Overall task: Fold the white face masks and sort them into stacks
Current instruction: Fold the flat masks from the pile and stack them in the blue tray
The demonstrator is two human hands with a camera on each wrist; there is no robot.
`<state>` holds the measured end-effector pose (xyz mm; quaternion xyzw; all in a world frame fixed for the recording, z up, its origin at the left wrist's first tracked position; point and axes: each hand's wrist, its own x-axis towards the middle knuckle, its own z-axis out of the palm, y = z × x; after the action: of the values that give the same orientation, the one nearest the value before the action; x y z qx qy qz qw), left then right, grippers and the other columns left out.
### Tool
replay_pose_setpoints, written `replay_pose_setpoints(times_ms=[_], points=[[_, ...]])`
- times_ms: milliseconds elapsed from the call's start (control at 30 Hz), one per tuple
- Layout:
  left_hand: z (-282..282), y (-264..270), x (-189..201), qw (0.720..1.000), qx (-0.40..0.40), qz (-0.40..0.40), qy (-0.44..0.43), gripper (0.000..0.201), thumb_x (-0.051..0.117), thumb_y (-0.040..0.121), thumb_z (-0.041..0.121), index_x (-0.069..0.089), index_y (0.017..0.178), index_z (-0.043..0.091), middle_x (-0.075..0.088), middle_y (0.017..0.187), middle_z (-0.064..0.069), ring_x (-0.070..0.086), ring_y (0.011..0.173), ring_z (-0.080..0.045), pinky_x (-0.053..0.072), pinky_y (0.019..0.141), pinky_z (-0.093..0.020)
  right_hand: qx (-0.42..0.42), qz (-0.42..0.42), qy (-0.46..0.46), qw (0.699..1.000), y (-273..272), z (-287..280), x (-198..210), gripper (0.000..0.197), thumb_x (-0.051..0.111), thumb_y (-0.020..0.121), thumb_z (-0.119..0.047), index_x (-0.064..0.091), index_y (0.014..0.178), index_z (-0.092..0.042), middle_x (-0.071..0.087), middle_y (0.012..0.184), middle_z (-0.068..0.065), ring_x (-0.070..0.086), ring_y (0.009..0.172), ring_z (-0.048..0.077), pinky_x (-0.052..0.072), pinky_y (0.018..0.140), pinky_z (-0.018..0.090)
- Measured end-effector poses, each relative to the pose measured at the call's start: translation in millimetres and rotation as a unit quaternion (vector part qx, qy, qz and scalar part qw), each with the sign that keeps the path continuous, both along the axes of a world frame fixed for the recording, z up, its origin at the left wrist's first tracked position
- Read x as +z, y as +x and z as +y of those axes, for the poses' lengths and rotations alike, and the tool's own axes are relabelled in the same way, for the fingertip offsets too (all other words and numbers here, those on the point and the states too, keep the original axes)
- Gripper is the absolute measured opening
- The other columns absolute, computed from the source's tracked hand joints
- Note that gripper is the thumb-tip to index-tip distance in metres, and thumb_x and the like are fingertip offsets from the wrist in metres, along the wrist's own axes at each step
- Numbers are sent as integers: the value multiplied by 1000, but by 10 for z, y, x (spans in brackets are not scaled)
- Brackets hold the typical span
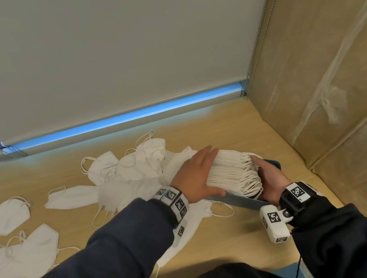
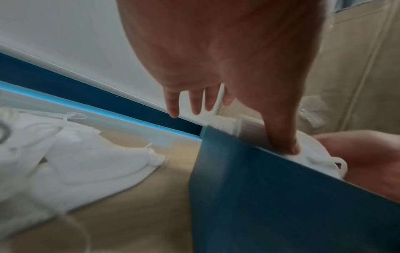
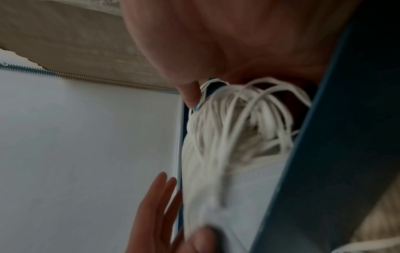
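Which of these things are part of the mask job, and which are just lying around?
In the job: stack of folded masks, blue box, loose masks, left hand, right hand.
Just there: roller blind, wrapped panel, table.

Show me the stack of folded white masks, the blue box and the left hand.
stack of folded white masks [image 1: 231, 172]: head view, layered edges.
blue box [image 2: 281, 205]: left wrist view, side wall.
left hand [image 1: 194, 174]: head view, back.

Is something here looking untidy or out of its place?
Yes. The stack of masks, pressed between left hand and right hand, leans in the blue box, its ear loops sticking out. Loose masks lie in a jumbled heap on the table.
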<state>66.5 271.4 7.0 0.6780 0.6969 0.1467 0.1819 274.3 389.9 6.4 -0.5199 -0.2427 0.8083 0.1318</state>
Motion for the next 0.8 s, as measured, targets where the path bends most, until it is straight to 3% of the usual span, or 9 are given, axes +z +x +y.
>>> replay_pose_setpoints(times_ms=[133, 267, 400, 500, 567, 633, 700, 800], points=[[336, -186, 173, 1000, 26, 1, 1, 112, 75, 79, 64, 9, 162, 27, 21, 168, -4, 29, 151, -25, 30, 121, -43, 22, -30, 25, 999, 12, 21, 11, 59, 56, 94, -60, 63, 134, -17, 71, 125, 15, 66, 117, 37, 45, 108, 54], [467, -99, 217, 984, -94, 136, -67, 115, 83, 75, 45, 11, 162, 24, 28, 166, -7, 38, 145, -26, 35, 118, -40, 13, -18, 30, 999, -12, 11, 45, 57, 52, 97, -60, 64, 127, -13, 73, 120, 17, 67, 115, 36, 51, 99, 49], [495, -93, 193, 969, -134, 199, -60, 96, 71, 87, 32, 14, 162, 16, 33, 162, -10, 44, 140, -28, 39, 112, -44, -3, 14, 22, 1000, -38, -28, 81, 62, 48, 99, -60, 60, 135, -12, 68, 130, 17, 64, 121, 36, 46, 106, 49], [464, -85, 197, 972, -119, 182, -88, 108, 77, 83, 34, 6, 162, 15, 23, 166, -10, 29, 149, -27, 27, 121, -46, -16, 28, 10, 999, -44, -30, 97, 62, 43, 102, -58, 57, 138, -10, 66, 133, 18, 62, 124, 37, 44, 109, 50], [408, -36, 200, 978, -110, 146, -104, 120, 78, 80, 48, -2, 162, 14, 9, 170, -10, 13, 155, -26, 16, 125, -49, -16, 39, 5, 999, -43, -29, 101, 62, 40, 103, -57, 58, 136, -8, 67, 131, 19, 62, 124, 37, 45, 106, 49], [336, 26, 179, 981, -122, 124, -81, 120, 68, 84, 63, -8, 162, 14, -3, 171, -8, 1, 157, -23, 5, 127, -49, -11, 38, 7, 999, -46, -23, 112, 61, 38, 104, -56, 60, 133, -7, 68, 128, 20, 64, 120, 37, 47, 103, 48], [246, 111, 107, 982, -136, 123, -54, 111, 57, 90, 67, -9, 162, 14, -9, 171, -6, -6, 158, -22, -1, 127, -49, -14, 39, 15, 999, -54, -18, 111, 61, 37, 104, -55, 62, 131, -7, 70, 125, 20, 70, 110, 37, 48, 99, 48], [125, 190, -4, 982, -118, 142, -44, 103, 38, 94, 73, -12, 161, 13, -17, 169, -7, -15, 157, -23, -2, 126, -53, -27, 44, 22, 998, -93, -30, 100, 62, 37, 103, -56, 62, 130, -6, 71, 121, 21, 73, 102, 36, 50, 95, 48]])
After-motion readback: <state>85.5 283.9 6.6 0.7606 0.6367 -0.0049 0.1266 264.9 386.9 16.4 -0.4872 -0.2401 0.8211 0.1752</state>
